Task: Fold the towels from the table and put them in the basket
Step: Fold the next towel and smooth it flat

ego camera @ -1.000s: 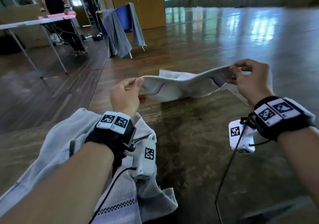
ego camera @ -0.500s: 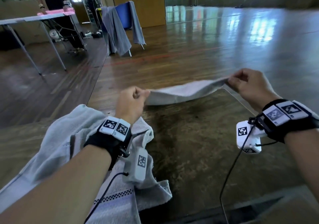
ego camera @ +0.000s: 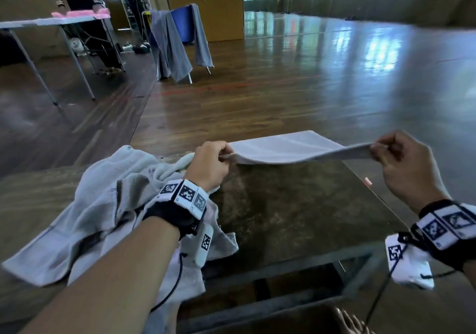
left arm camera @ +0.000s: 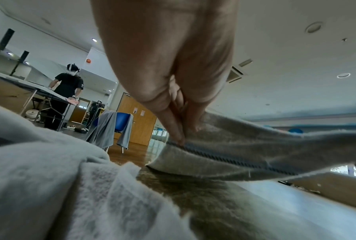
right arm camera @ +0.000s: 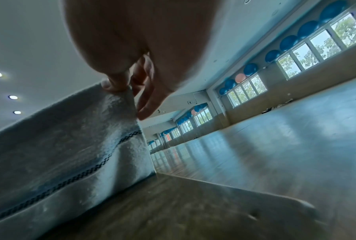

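Note:
A small white towel (ego camera: 293, 147) with a dark patterned stripe (left arm camera: 234, 160) is stretched flat above the far part of the dark table (ego camera: 296, 212). My left hand (ego camera: 213, 159) pinches its near left corner (left arm camera: 181, 139) between thumb and fingers. My right hand (ego camera: 401, 161) pinches the near right corner (right arm camera: 119, 91). The far edge of the towel reaches past the table's far edge. No basket shows in any view.
A heap of crumpled white towels (ego camera: 103, 205) lies on the table under my left forearm. Beyond the table are a wooden floor, a blue chair draped with grey cloths (ego camera: 177, 40), and a person at a white table (ego camera: 54, 22).
The towel went from a rumpled fold held up in the air to a flat, taut sheet. Both hands drew apart and came lower and nearer to me.

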Demonstrator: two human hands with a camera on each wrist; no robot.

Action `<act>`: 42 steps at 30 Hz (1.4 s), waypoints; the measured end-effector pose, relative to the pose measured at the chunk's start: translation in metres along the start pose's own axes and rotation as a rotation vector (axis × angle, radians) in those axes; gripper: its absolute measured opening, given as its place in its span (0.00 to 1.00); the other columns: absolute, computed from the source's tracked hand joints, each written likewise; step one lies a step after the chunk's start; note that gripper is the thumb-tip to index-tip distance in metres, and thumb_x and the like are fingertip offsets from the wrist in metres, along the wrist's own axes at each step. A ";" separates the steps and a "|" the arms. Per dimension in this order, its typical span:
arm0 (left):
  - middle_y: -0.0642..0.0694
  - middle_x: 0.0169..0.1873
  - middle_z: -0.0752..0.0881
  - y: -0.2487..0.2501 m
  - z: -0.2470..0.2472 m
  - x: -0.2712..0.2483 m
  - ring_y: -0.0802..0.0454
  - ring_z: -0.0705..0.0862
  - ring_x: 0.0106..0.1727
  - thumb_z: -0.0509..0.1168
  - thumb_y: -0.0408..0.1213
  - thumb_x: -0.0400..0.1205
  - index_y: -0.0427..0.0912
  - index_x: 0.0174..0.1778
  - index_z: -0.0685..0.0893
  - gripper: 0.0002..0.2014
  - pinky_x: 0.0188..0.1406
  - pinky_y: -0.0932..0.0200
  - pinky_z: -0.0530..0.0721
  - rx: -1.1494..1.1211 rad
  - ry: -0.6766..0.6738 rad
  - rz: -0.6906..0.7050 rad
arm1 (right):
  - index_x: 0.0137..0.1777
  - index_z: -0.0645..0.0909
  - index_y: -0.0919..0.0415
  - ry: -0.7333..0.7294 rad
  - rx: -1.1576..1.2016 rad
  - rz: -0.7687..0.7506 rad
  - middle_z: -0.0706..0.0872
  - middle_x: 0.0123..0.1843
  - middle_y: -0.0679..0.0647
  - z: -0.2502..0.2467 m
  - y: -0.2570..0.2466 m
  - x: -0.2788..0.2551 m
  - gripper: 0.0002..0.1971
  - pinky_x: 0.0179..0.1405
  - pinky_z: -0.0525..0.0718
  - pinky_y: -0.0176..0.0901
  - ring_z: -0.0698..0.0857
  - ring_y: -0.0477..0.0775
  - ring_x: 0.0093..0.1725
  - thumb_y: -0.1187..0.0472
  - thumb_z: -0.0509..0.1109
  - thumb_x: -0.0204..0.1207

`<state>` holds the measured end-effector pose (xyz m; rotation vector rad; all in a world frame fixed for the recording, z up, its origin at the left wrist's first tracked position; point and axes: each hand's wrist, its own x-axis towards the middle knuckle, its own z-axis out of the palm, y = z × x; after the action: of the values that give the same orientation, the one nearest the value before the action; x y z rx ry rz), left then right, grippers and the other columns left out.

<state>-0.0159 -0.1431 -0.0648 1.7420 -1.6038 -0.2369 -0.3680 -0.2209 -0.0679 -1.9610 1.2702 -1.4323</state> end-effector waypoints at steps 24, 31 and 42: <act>0.44 0.29 0.82 0.014 -0.010 -0.032 0.52 0.81 0.25 0.62 0.39 0.88 0.39 0.40 0.83 0.12 0.28 0.56 0.82 0.007 -0.457 -0.216 | 0.46 0.76 0.51 -0.365 -0.214 0.105 0.81 0.33 0.51 -0.021 0.001 -0.036 0.07 0.23 0.73 0.34 0.76 0.43 0.26 0.59 0.63 0.88; 0.39 0.39 0.86 0.012 -0.008 -0.033 0.45 0.84 0.36 0.64 0.37 0.87 0.33 0.49 0.86 0.11 0.33 0.58 0.85 -0.070 -0.674 -0.378 | 0.44 0.86 0.56 -0.541 -0.150 0.350 0.88 0.35 0.53 -0.020 0.011 -0.032 0.10 0.25 0.83 0.44 0.86 0.49 0.30 0.56 0.67 0.85; 0.49 0.29 0.78 -0.007 0.030 -0.039 0.48 0.78 0.35 0.60 0.43 0.88 0.45 0.33 0.73 0.16 0.41 0.52 0.75 0.236 -0.490 -0.081 | 0.49 0.87 0.55 -0.703 -0.458 0.145 0.89 0.38 0.47 0.007 0.027 -0.045 0.07 0.47 0.81 0.46 0.85 0.53 0.45 0.59 0.68 0.85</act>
<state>-0.0358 -0.1193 -0.1041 2.0416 -1.9700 -0.5699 -0.3763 -0.1977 -0.1153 -2.2873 1.4098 -0.3123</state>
